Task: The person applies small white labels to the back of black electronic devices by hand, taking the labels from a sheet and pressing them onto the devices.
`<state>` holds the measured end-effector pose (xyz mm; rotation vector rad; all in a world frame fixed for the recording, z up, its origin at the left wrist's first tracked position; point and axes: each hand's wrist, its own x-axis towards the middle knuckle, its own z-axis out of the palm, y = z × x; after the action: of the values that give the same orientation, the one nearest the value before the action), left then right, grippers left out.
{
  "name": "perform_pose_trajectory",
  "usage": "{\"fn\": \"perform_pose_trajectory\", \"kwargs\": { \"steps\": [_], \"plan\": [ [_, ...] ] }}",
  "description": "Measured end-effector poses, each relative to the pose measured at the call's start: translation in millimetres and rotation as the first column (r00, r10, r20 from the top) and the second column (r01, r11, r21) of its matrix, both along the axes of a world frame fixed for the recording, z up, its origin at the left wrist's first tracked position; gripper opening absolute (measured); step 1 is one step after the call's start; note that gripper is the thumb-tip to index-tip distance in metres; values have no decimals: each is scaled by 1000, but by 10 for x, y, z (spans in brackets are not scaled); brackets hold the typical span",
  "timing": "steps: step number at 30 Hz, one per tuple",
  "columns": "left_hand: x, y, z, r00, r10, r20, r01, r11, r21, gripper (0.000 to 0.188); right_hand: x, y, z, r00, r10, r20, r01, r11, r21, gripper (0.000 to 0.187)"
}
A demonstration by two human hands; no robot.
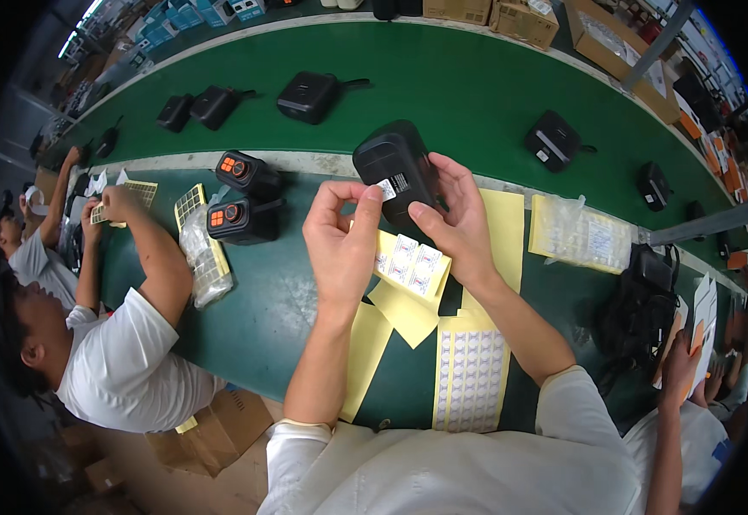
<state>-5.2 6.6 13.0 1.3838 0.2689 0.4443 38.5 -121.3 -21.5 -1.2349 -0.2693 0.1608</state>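
Note:
Above the green bench, my right hand grips a black box-shaped device with rounded corners, its thumb on the lower edge. My left hand pinches a small white label between thumb and finger, against the device's face beside a printed patch. Just below both hands is a yellow-backed strip of larger white labels; whether a finger holds it or it rests on the papers cannot be told. A full sheet of small labels lies nearer me, among yellow backing sheets.
Two black devices with orange buttons stand to the left, near a plastic-wrapped label pack. Another wrapped pack and a black bag lie right. Beyond runs a green conveyor carrying several black devices. Co-workers sit on both sides.

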Motion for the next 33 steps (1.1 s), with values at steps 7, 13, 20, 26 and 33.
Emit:
{"fn": "perform_pose_trajectory", "kwargs": {
  "steps": [7,13,20,26,33],
  "plan": [
    [-15,-13,33,1000,26,-13,-25,997,77,11,-20,19,-7,1000,0,-13,0,1000,13,70],
    [-12,-21,1,994,102,-36,-92,972,215,15,-26,61,-28,1000,-30,4,30,998,59,70],
    [51,144,-4,973,124,-192,-47,932,360,28,49,-5,-12,997,-14,82,12,999,30,65],
    [24,290,35,997,69,-38,-59,971,233,16,622,-214,-106,991,-76,109,93,984,-155,62],
    [-281,41,338,931,-115,345,-100,832,545,12,1481,-311,-436,885,-153,440,459,447,-767,73]
  ]
}}
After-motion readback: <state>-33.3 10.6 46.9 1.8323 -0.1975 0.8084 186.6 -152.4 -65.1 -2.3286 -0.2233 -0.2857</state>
